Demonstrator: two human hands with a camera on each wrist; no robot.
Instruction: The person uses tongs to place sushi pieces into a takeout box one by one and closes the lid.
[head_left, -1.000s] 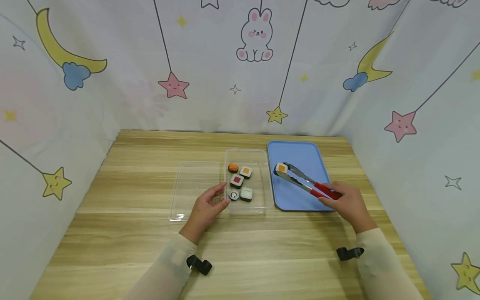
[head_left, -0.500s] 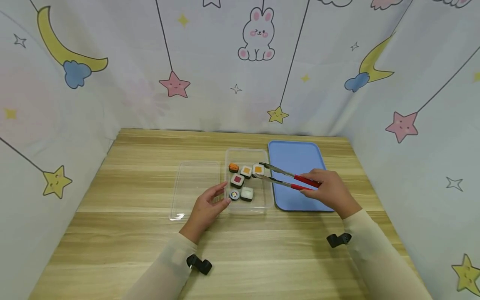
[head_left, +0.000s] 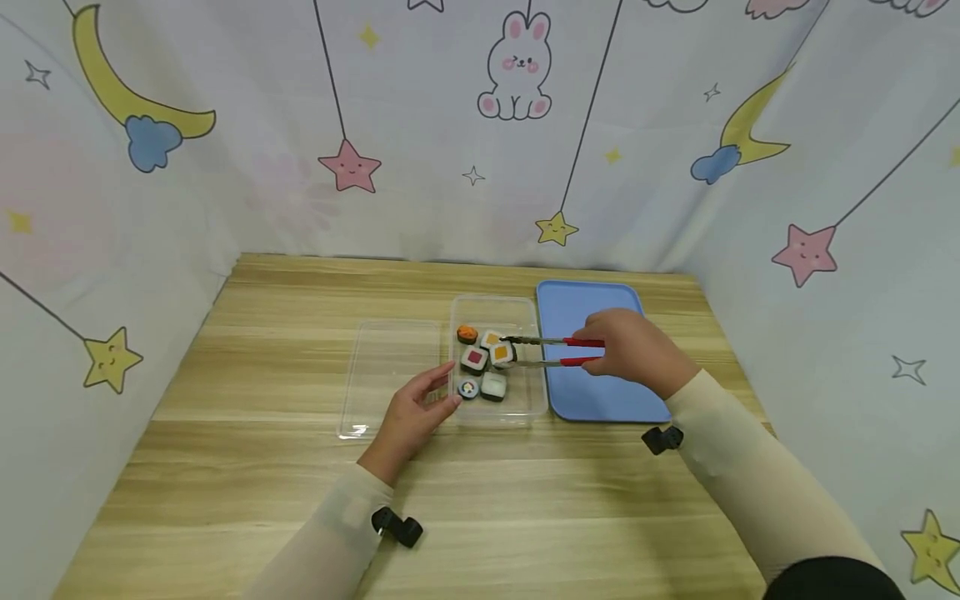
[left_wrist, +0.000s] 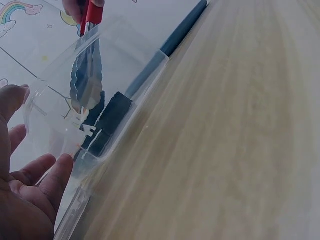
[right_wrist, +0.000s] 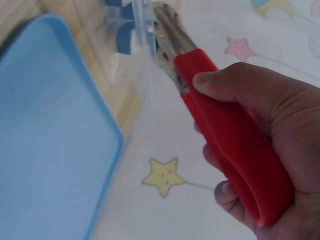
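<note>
I see a wooden table [head_left: 225, 467] boxed in by curtains printed with stars and moons. My right hand [head_left: 633, 350] grips the red handles of a pair of metal tongs [head_left: 551, 352], fingers and thumb curled round them – the right wrist view shows the thumb laid along the top of the handle [right_wrist: 235, 150]. The tongs lie almost level, long axis running left to right, tips pointing left into a clear plastic box [head_left: 525, 308]. Between the tips sits a small sushi piece [head_left: 501, 353] with an orange centre, held just above or on the other pieces; I cannot tell which.

Five more pieces crowd the box: an orange-topped one [head_left: 467, 334] at the far left, one with a red centre [head_left: 474, 359], a round roll [head_left: 468, 389], a white block [head_left: 493, 386], and another partly hidden behind the held one. My left hand [head_left: 408, 417] rests at the near left corner of the box, fingers relaxed and lightly spread, fingertips [left_wrist: 55, 172] touching its wall.

I judge the held piece light and stiff, probably a smooth toy – apt to slip, so best squeezed across its flat sides. A blue tray [head_left: 577, 304] lies just right of the box, a clear lid [head_left: 390, 375] to its left.
</note>
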